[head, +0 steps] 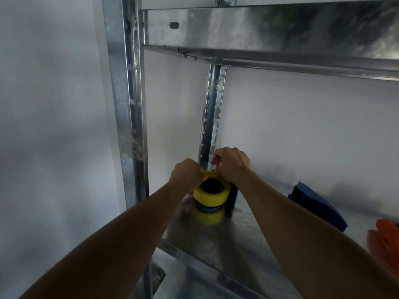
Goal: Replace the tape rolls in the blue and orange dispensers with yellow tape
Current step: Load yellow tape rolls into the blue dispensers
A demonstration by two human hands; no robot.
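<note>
A yellow tape roll (210, 197) sits on the blue dispenser (233, 196) at the back left corner of the metal shelf (226, 240); only the dispenser's dark blue base and side show beneath and beside the roll. My left hand (187, 172) and my right hand (232, 164) are both closed over the roll's far top edge, pinching a yellow strip of tape (208, 172) between them. At the right edge of the shelf lies the orange dispenser (386, 240), partly cut off.
A dark blue wedge-shaped part (317, 205) lies on the shelf right of my right arm. A galvanised upright (127, 117) stands at the left, a second upright (212, 113) at the back corner, and an upper shelf beam (269, 33) overhead. White walls surround the rack.
</note>
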